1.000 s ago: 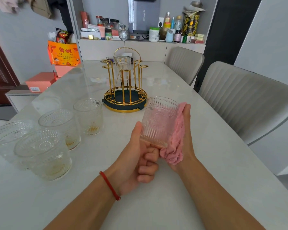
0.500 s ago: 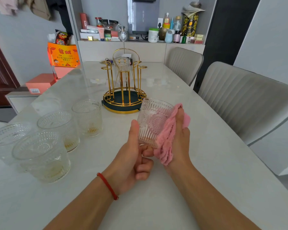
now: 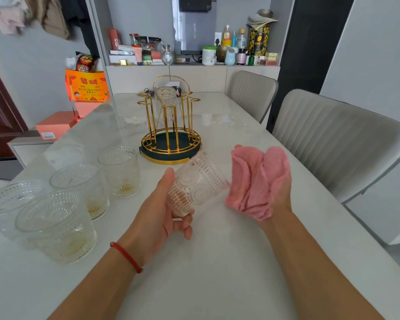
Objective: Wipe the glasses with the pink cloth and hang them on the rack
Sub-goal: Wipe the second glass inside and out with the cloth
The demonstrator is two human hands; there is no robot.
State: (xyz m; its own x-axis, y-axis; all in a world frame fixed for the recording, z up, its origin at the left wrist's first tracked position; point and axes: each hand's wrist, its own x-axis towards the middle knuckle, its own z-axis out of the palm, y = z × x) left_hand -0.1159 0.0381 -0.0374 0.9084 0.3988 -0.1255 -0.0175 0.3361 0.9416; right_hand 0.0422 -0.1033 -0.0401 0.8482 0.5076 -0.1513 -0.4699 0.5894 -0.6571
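While my left hand (image 3: 158, 211) grips the ribbed glass (image 3: 194, 185) by its base, thumb up one side and fingers curled beneath, the glass tilts with its mouth up and away from me, toward my right hand (image 3: 273, 195). That hand lies palm up with fingers spread, and the pink cloth (image 3: 256, 181) is draped loosely over it, just beside the glass; whether the two touch I cannot tell. Beyond both hands, the gold rack (image 3: 170, 125) stands on the bench (image 3: 217, 262) on a dark round tray, one glass (image 3: 166, 98) hanging upside down on it. To the left of my left hand, four more glasses (image 3: 119, 170) stand upright in a cluster on the bench.
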